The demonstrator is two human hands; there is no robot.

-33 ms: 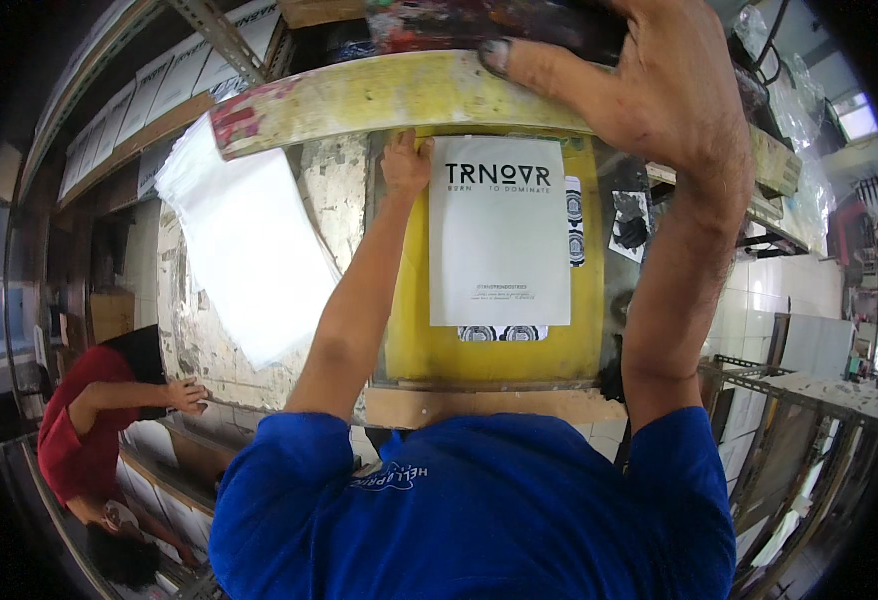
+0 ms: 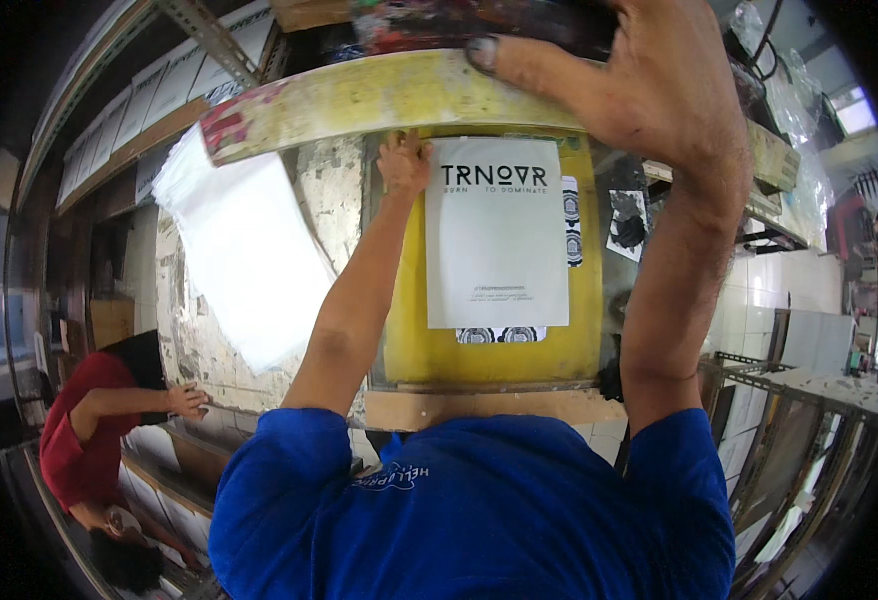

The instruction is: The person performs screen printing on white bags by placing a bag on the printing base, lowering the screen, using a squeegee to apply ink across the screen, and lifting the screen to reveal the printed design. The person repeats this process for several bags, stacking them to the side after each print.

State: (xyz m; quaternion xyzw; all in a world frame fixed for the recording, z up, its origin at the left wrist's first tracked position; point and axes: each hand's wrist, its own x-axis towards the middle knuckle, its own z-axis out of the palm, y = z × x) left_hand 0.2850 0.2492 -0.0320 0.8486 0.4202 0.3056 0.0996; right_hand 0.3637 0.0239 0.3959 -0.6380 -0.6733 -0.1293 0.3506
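A white printed sheet (image 2: 499, 250) with dark lettering lies on a yellow board (image 2: 579, 360) in front of me. My left hand (image 2: 404, 165) is at the sheet's upper left corner. Its fingers are apart and loosely bent, with the thumb side touching or nearly touching the paper's edge. Overhead, my right hand (image 2: 659, 90) is at a raised wooden frame bar (image 2: 359, 100), stained yellow and red. The right thumb presses along the bar's near side; the other fingers lie mostly out of sight past the upper edge.
Left of the board, a fanned stack of white paper (image 2: 249, 250) rests on a worn table (image 2: 184, 290). Patterned strips (image 2: 572, 220) show from under the sheet. At the left, a person in a red shirt (image 2: 89, 420) reaches to the table's edge. Metal racks (image 2: 789, 410) stand at the right.
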